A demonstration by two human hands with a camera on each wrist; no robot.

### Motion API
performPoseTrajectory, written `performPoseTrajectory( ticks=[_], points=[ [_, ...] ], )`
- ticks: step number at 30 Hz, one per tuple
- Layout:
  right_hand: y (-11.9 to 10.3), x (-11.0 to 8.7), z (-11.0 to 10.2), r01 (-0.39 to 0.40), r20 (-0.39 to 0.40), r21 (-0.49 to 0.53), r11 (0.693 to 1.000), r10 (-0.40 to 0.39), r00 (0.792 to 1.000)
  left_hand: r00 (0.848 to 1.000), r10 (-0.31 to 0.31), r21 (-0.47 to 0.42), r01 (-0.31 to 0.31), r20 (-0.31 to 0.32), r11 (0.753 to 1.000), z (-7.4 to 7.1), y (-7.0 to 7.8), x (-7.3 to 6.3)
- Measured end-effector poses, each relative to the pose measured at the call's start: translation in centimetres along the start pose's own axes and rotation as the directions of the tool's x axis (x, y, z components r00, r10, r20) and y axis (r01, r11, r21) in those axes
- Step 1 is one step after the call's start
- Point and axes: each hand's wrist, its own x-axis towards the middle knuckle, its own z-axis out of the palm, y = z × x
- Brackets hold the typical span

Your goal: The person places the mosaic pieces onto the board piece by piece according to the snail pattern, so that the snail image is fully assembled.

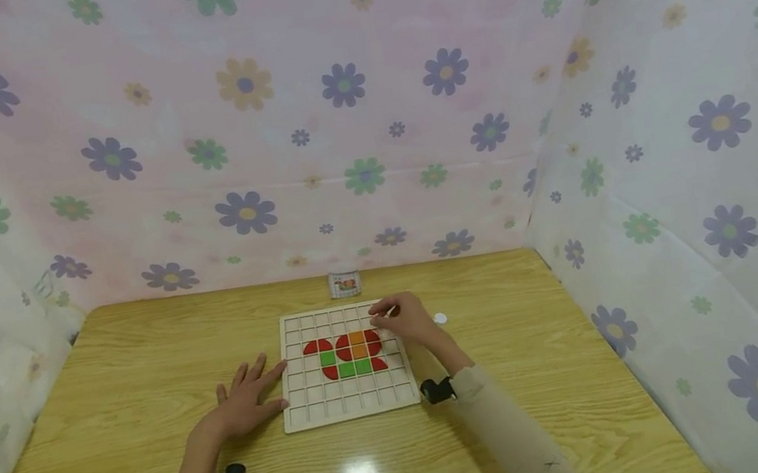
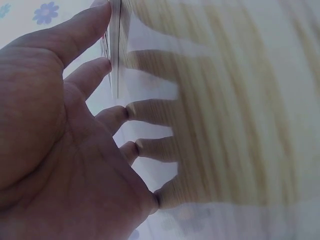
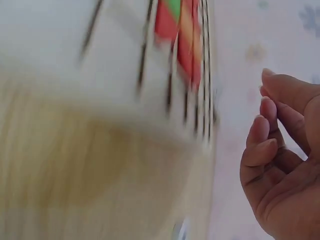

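Observation:
A pale square grid board (image 1: 304,414) lies on the table, with red, green and orange tiles (image 1: 347,369) set in its middle cells. My left hand (image 1: 244,404) rests at the board's left edge, fingers spread and fingertips on the tabletop; its index finger and thumb reach the edge. Above the board's upper right corner is my right hand (image 1: 405,321), its thumb and index fingertips close together and the other fingers curled. Whether a small piece sits between those fingertips is unclear; in the right wrist view, the hand (image 3: 280,150) shows none plainly.
Behind the board is a small picture card (image 1: 345,284) with a coloured figure. A small white piece (image 1: 441,318) lies on the wooden table (image 1: 526,380), right of the right hand. Flowered sheets (image 1: 288,151) surround the table at the back and sides.

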Motion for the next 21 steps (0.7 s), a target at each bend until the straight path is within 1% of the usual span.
performPoseTrajectory(
  ticks=[3, 6, 8, 10, 12, 15, 18, 21],
  points=[
    [2.3, -1.3, -2.1, -0.060, -0.062, -0.025, 0.998, 0.058, 0.996, 1.000, 0.002, 0.002, -0.002, 0.000, 1.000, 0.0, 0.0, 0.0],
    [3.9, -2.7, -3.9, -0.130, -0.112, -0.063, 0.989, 0.123, 0.986, 1.000, 0.011, 0.003, -0.011, -0.002, 1.000, -0.1, 0.0, -0.1],
    [4.8, -3.6, -4.8, -0.179, -0.122, -0.097, 0.979, 0.167, 0.978, 1.000, 0.007, 0.000, -0.007, -0.003, 1.000, -0.1, 0.1, -0.1],
    [5.6, -4.3, -5.4, -0.213, -0.115, -0.122, 0.969, 0.200, 0.973, 1.000, 0.002, -0.001, -0.002, 0.000, 1.000, -0.1, 0.1, -0.1],
    [6.3, -4.8, -5.8, -0.238, -0.094, -0.135, 0.962, 0.226, 0.969, 1.000, -0.001, 0.002, 0.001, 0.001, 1.000, 0.0, 0.0, 0.0],
    [6.8, -5.1, -6.0, -0.245, -0.082, -0.140, 0.959, 0.236, 0.968, 1.000, -0.004, 0.013, 0.004, 0.000, 1.000, 0.1, -0.1, 0.1],
    [6.9, -5.1, -5.8, -0.250, -0.080, -0.140, 0.958, 0.240, 0.967, 1.000, 0.001, 0.023, -0.001, -0.005, 1.000, 0.1, -0.2, 0.2],
    [6.6, -5.0, -5.6, -0.252, -0.068, -0.136, 0.958, 0.245, 0.967, 1.000, 0.002, 0.014, -0.002, -0.009, 1.000, 0.1, -0.2, 0.2]
  ],
)
